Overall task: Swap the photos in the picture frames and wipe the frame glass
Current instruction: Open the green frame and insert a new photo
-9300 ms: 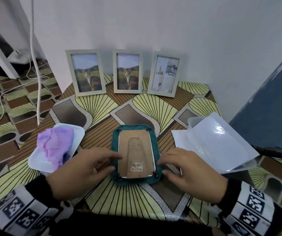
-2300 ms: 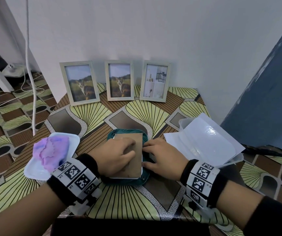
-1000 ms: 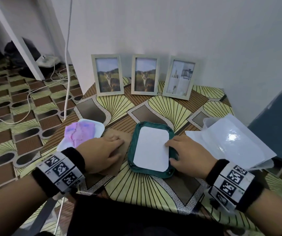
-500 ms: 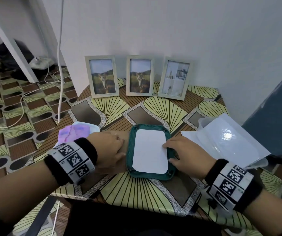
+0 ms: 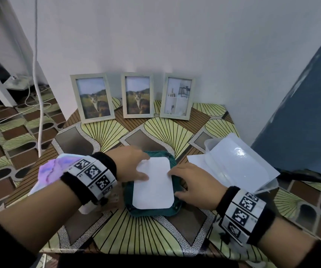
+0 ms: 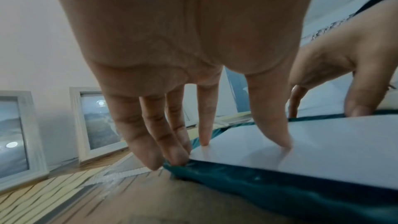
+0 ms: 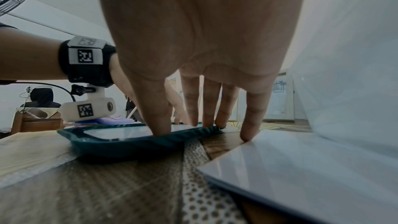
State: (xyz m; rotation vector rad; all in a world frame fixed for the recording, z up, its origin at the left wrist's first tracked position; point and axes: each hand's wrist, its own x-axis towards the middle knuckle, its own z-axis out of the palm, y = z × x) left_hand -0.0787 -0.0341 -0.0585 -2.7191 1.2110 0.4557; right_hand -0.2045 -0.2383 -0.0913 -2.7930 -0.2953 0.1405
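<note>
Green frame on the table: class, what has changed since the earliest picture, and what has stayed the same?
The brown backing board is off, exposing the white photo back inside the green frame. The left hand and right hand now touch its edges. The three standing frames, purple cloth and plastic sleeves stayed.

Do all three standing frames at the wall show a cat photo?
No: the right frame shows a pale room interior, not a cat.

1. Evenly and softly lit in the head view; wall bowed by wide-angle distortion towards the edges.
2. Glare spot on the glossy plastic sleeve [image 5: 239, 151] and lamp reflections in the frame glass [image 6: 12, 144].
3. Dim, bluish and grainy in both wrist views.
4. Out of focus close up: left hand [image 6: 183, 43], right hand [image 7: 198, 28].
</note>
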